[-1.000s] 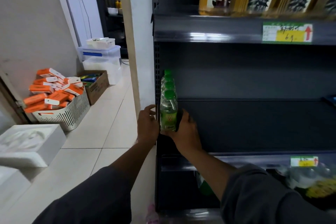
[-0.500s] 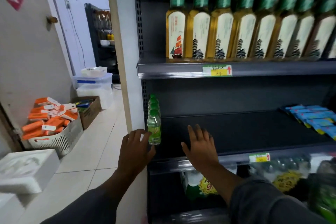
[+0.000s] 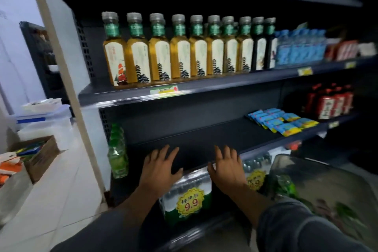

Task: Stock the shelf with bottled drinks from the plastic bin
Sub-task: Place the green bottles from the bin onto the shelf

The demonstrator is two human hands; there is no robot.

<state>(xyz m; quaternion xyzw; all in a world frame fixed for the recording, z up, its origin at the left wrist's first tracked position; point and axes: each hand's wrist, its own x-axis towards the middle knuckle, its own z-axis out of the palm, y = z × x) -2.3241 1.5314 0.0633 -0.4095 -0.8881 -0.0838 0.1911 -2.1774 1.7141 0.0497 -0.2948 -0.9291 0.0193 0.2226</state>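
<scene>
The fingers (image 3: 163,154) of the left hand (image 3: 158,170) and those of the right hand (image 3: 227,166) were spread and held nothing, both over the near edge of the dark shelf (image 3: 204,139). Green-capped bottles (image 3: 117,153) stood in a row at its far-left end. Judging by this, one placement was finished, and the next move called for reaching right to the plastic bin (image 3: 306,174) for another bottle.

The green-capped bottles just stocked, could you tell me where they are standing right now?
In the head view, the green-capped bottles stand in a row at the far left end of the middle shelf, against its side panel, left of the left hand.
</scene>
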